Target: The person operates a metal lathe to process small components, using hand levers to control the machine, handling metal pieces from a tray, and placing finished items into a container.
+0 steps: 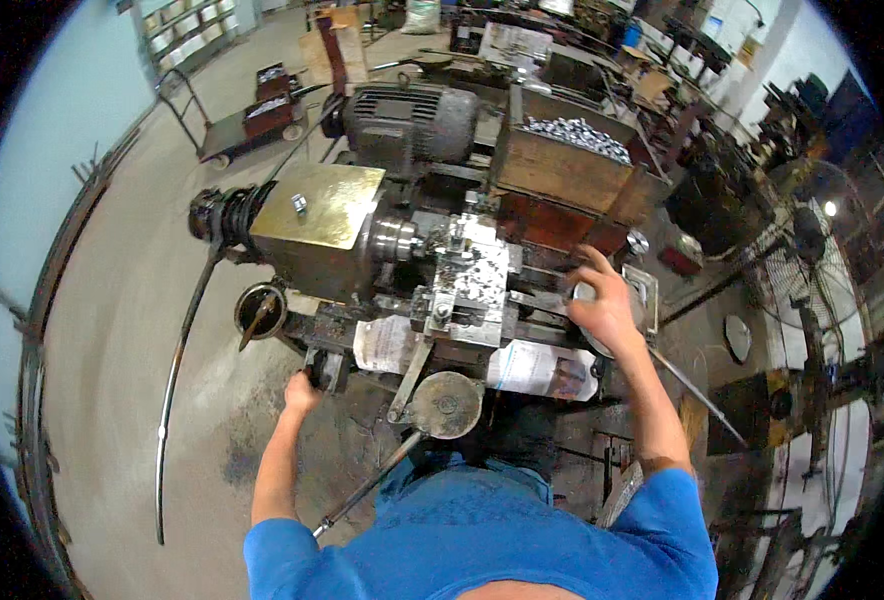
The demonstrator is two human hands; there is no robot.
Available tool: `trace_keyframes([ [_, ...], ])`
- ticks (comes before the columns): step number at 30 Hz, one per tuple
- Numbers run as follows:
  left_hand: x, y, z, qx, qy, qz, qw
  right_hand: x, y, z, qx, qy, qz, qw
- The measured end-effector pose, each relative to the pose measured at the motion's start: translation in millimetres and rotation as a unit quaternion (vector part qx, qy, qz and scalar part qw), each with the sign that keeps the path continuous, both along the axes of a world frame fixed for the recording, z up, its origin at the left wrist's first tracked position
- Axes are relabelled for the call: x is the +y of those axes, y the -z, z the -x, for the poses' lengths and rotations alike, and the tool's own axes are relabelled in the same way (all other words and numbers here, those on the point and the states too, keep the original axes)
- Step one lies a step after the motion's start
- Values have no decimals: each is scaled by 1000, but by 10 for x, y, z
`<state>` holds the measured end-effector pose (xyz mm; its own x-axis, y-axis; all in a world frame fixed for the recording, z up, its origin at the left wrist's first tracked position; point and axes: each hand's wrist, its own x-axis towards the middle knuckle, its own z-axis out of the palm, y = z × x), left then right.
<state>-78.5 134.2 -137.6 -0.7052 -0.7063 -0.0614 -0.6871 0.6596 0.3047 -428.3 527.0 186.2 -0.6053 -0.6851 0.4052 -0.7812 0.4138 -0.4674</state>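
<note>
Gripping what looks like a dark handle [315, 372], the left hand [302, 391] is resting at eight o'clock from the dark-speckled slide [475, 270] in the middle of the lathe [312, 272], its fingers curling narrow and partly hidden from above. The right hand [605, 308] is hovering at three o'clock from the slide, its thumb and fingers spreading wide beside a round pale disc [584, 292]; whether the fingertips are touching that disc, I cannot tell. The slide is thus lying between the two hands, apart from both and nearer the right one. At ten o'clock from it a shiny chuck [394, 240] is sitting close by, and farther along that line a brass-coloured plate [342, 195] is covering the lathe's top, with one small metal piece [299, 204] lying on it. A ribbed motor [407, 125] is standing at eleven o'clock, while at one o'clock a wooden box [562, 172] is holding a heap of small shiny parts [579, 138]. At five o'clock a printed sheet [532, 368] is hanging below the slide, and at six o'clock a flat round plate [447, 405] is jutting toward the person's waist.
</note>
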Motion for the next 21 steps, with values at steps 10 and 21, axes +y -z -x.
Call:
trace_keyframes([
  [10, -219, -619, 232, -230, 57, 73, 969, 2947, 1146, 577, -21, 394, -272, 878],
  [21, -327, -188, -1212, -178, -130, -138, 965, 3521, 1940, -463, -3, 496, -295, 816],
])
